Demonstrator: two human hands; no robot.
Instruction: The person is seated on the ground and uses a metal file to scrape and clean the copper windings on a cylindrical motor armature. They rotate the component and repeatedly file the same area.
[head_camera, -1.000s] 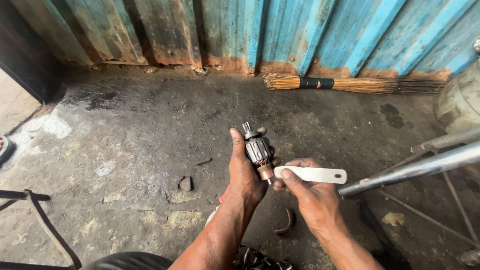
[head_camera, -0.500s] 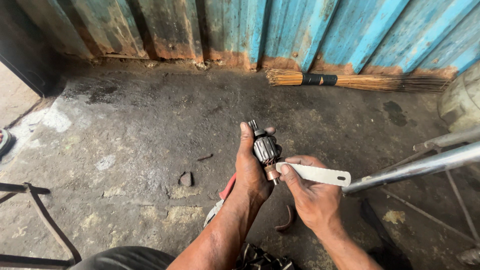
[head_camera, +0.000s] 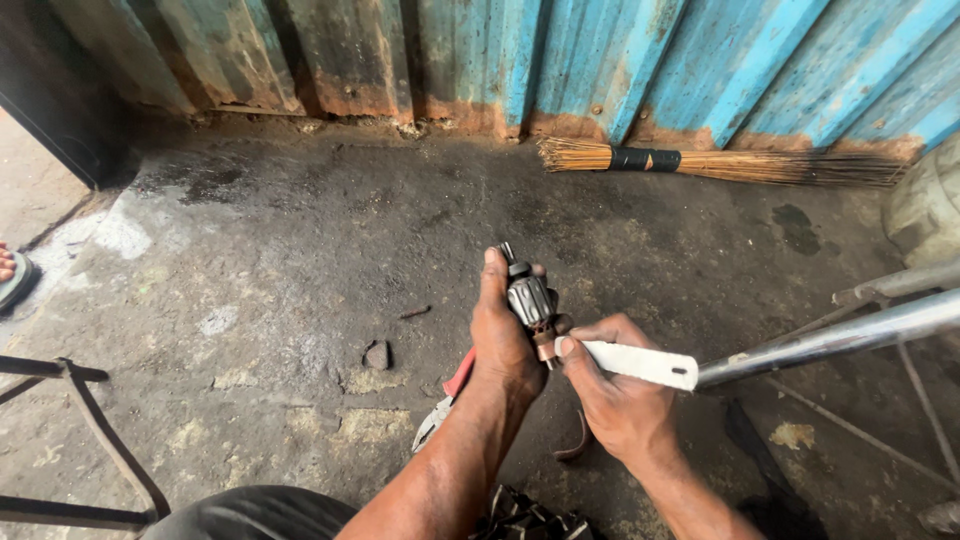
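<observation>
Barely shifted, left hand (head_camera: 505, 340) grips armature (head_camera: 530, 298); right hand (head_camera: 620, 395) grips white strip (head_camera: 640, 363).

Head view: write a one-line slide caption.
Left hand grips a small motor armature while the right hand presses a flat white strip against its lower end, above a stained concrete floor.
</observation>
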